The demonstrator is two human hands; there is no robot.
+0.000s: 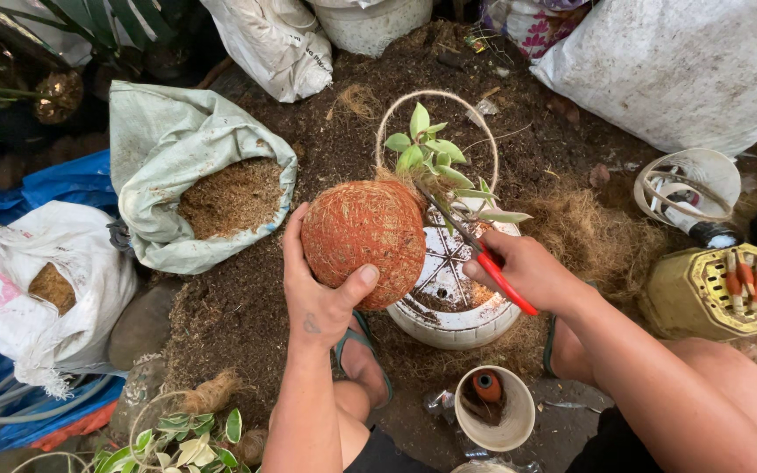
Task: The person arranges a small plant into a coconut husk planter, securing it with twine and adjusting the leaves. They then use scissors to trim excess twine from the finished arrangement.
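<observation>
A round ball wrapped in orange-brown coconut fibre [363, 241], with a small green-leaved plant [431, 153] growing from its top, sits at the centre of the view, held above an upturned white plastic pot [453, 307]. The person's left hand [321, 285] cups the ball from below and the left side, its fingers [295, 241] closed around it and the thumb pressed on the lower front. The right hand [527, 271] grips red-handled scissors [484, 258], fingers closed on the handles, with the dark blades reaching up towards the plant's stem where it meets the ball. A thin hoop of cord [438, 95] arches behind the leaves.

Loose dark soil and coir [326, 131] cover the ground all around. To the left lies an open pale green sack of brown fibre [194, 188], and further left a white bag [45, 289] on blue sheeting [54, 184]. Large white sacks [685, 66] stand at the top and top right. To the right are a white tub holding coiled cord [689, 188] and a yellow crate of spools [720, 293]. Just below the hands stands a small cream cup [494, 410] with an orange spool inside. The person's sandalled feet [363, 350] rest under the pot, and variegated leaves [177, 438] show at the bottom left.
</observation>
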